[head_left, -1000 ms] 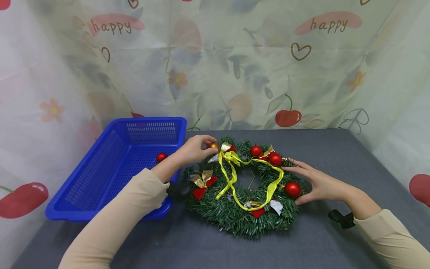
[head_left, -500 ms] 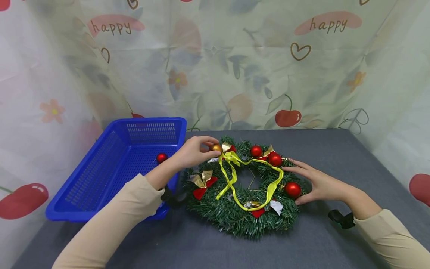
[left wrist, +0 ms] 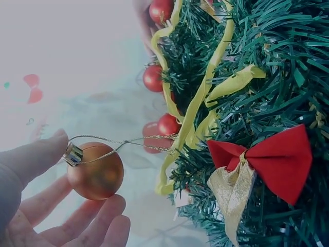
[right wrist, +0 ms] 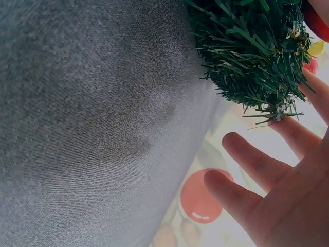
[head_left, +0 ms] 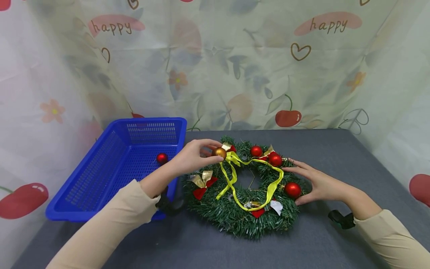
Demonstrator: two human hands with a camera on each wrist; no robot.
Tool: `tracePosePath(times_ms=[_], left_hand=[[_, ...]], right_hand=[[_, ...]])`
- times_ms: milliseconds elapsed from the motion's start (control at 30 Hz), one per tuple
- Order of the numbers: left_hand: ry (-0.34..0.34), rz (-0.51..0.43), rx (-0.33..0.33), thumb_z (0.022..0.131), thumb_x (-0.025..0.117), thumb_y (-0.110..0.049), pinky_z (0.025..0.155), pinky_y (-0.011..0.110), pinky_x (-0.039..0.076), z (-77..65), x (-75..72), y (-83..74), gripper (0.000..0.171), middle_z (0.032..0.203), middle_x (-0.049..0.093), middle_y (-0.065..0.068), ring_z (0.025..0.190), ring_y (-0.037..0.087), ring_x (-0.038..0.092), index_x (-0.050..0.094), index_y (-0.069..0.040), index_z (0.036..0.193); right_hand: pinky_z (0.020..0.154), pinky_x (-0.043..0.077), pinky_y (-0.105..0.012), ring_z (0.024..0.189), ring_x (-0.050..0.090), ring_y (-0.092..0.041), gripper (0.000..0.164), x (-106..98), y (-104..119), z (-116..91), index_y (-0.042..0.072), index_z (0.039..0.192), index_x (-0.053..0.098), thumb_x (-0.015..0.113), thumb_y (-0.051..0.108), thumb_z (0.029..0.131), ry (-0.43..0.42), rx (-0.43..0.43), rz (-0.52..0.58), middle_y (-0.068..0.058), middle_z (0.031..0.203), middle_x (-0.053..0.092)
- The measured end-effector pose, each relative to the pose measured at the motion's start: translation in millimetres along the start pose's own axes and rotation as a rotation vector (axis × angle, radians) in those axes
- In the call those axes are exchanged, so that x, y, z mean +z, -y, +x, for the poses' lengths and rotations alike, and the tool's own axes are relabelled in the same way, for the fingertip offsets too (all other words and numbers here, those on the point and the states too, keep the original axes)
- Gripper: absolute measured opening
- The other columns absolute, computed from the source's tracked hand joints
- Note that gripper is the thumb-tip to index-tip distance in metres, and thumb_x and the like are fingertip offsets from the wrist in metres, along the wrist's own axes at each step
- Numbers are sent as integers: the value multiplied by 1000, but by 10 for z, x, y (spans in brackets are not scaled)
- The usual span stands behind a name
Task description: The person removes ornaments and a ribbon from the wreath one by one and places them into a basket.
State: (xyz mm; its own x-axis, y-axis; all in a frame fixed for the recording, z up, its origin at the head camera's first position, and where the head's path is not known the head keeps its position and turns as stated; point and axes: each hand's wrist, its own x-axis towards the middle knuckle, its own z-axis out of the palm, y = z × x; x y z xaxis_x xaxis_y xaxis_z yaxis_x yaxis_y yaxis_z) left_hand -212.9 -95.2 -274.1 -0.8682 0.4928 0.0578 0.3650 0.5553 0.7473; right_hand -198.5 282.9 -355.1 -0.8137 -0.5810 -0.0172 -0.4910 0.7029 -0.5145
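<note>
My left hand (head_left: 195, 156) pinches a gold Christmas bauble (head_left: 220, 152) between thumb and fingers, over the upper left of a green wreath (head_left: 231, 220). The left wrist view shows the thumb at its metal cap, with a gold hanging loop (left wrist: 125, 142) reaching toward the wreath. My right hand (head_left: 323, 185) rests at the wreath's right edge, fingers loosely spread on either side of a red bauble (head_left: 292, 190). In the right wrist view its fingertips (right wrist: 236, 141) are extended beside the greenery. A yellow ribbon (head_left: 231, 181) lies looped over the wreath.
Left of the wreath stands a blue plastic basket (head_left: 115, 125) holding a red bauble (head_left: 162, 158). Red-and-gold bows (head_left: 203, 184) and more red baubles (head_left: 256, 151) sit on the wreath. A grey cloth (head_left: 332, 149) covers the table, with a printed curtain (head_left: 215, 86) behind.
My left hand has moved slightly right and toward me with the gold bauble, which now shows more fully beside the ribbon's bow. The right hand and the wreath keep their places.
</note>
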Motion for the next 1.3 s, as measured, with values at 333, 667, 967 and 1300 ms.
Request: tracePosePath(times_ms=[333,667,967,1300], left_hand=[[-14,-26,-6,89,64,-24,86,39,54,-115,-76,16,41,127,58,13,110,28,63,57,-12,127],[-27,-47,-30,89,64,-24,84,38,54,-197,-169,39,42,129,56,13,112,29,61,56,-14,129],[-52,-59,-47,89,64,-26,83,37,55,-283,-269,87,43,126,58,11,112,28,61,55,-15,129],[-100,-64,-74,89,63,-27,85,39,54,-381,-381,180,44,127,58,12,114,31,60,54,-13,130]], right_hand=[[94,35,-67,133,25,-49,90,-15,10,-1,18,142,38,78,49,68,-3,-6,-1,-25,152,17],[94,35,-68,133,25,-49,89,-16,9,0,18,142,38,78,49,68,-1,0,0,-25,152,17],[94,34,-68,133,25,-49,89,-15,13,-1,20,142,38,78,49,68,4,13,3,-25,152,17],[94,34,-68,133,25,-49,89,-1,11,-8,18,142,38,78,48,68,-4,-1,2,-26,151,17]])
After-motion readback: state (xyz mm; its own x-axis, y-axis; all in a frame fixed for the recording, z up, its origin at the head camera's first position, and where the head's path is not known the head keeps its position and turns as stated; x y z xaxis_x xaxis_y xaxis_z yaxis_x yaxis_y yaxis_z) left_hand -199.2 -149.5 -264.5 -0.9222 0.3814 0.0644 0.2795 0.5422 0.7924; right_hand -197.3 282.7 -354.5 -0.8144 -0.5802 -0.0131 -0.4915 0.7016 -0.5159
